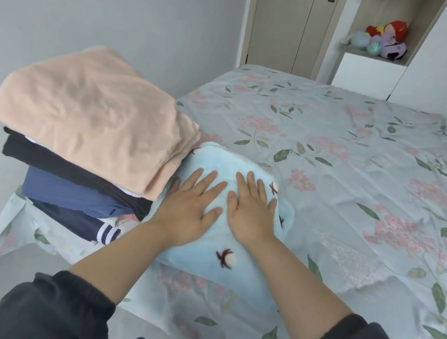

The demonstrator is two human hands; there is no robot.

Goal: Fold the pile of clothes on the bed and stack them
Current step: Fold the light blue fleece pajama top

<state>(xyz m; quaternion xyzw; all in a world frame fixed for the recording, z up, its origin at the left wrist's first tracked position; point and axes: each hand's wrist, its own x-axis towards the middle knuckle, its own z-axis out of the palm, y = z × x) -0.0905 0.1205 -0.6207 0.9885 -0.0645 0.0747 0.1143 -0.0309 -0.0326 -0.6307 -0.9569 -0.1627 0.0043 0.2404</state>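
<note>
A folded light-blue fleece garment with small brown and white motifs lies near the bed's front left corner. My left hand and my right hand lie flat on top of it, side by side, fingers straight and spread, pressing down. Just to the left stands a stack of folded clothes: a peach piece on top, then black, blue and navy with white stripes below. The blue garment touches the stack's right side.
The bed has a pale floral sheet that stretches far to the right and back. A grey wall runs along the left. Behind the bed are a door and a shelf with plush toys. Grey floor shows at lower left.
</note>
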